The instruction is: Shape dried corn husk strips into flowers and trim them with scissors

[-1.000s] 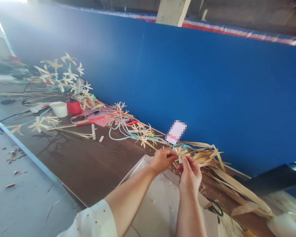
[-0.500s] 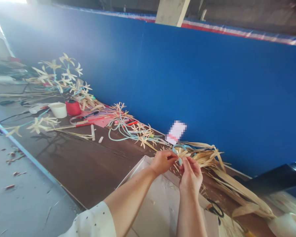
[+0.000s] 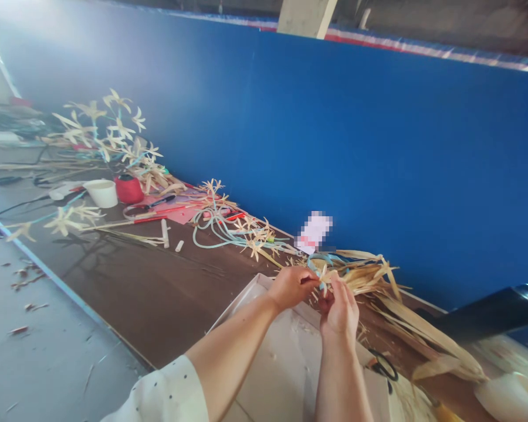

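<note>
While your left hand (image 3: pixel 291 286) pinches the flower (image 3: pixel 323 275) near the worktop's (image 3: pixel 171 287) far edge, your right hand (image 3: pixel 342 310) half-curls, hold unclear.

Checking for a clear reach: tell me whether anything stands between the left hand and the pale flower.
Nothing visible does: the left hand pinches at the pale flower, with the right hand at its other side.

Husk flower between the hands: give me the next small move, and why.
Probably ease one petal outward with the right hand while the left hand steadies the husk flower. The left hand appears to pinch its left side, the right is close at its right, and the petals point different ways. The hands partly hide it.
</note>
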Demonstrator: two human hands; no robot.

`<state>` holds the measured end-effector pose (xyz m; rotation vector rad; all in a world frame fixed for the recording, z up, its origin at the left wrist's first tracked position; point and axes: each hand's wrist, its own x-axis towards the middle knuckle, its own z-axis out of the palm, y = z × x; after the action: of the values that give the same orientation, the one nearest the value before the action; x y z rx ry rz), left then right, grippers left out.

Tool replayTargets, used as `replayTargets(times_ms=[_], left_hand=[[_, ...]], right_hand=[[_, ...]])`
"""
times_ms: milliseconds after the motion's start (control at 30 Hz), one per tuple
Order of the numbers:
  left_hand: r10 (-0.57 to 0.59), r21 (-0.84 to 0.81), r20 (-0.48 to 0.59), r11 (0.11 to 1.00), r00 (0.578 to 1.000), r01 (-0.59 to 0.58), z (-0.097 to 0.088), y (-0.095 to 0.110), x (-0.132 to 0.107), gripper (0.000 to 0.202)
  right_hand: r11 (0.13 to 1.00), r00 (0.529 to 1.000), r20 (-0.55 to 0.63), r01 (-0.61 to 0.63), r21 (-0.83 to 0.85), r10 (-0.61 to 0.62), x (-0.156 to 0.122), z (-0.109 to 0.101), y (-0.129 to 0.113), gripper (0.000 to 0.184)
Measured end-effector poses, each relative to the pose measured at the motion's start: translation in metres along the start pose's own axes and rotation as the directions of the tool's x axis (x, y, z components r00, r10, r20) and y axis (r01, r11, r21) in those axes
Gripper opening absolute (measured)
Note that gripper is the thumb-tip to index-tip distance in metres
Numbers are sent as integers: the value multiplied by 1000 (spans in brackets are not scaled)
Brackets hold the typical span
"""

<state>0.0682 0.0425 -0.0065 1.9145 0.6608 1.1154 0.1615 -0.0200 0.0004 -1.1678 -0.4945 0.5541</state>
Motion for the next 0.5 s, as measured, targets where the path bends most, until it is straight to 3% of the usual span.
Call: replayTargets(times_ms=[267, 500], left_hand=[[42, 44, 64, 998, 997, -45, 0, 0, 0, 15], [31, 40, 50, 999, 998, -33, 0, -1, -1, 15]], right_hand=[[1000, 999, -37, -26, 12, 27, -1, 2, -3, 24], [999, 997, -68, -25, 21, 27, -4, 8, -8, 23]])
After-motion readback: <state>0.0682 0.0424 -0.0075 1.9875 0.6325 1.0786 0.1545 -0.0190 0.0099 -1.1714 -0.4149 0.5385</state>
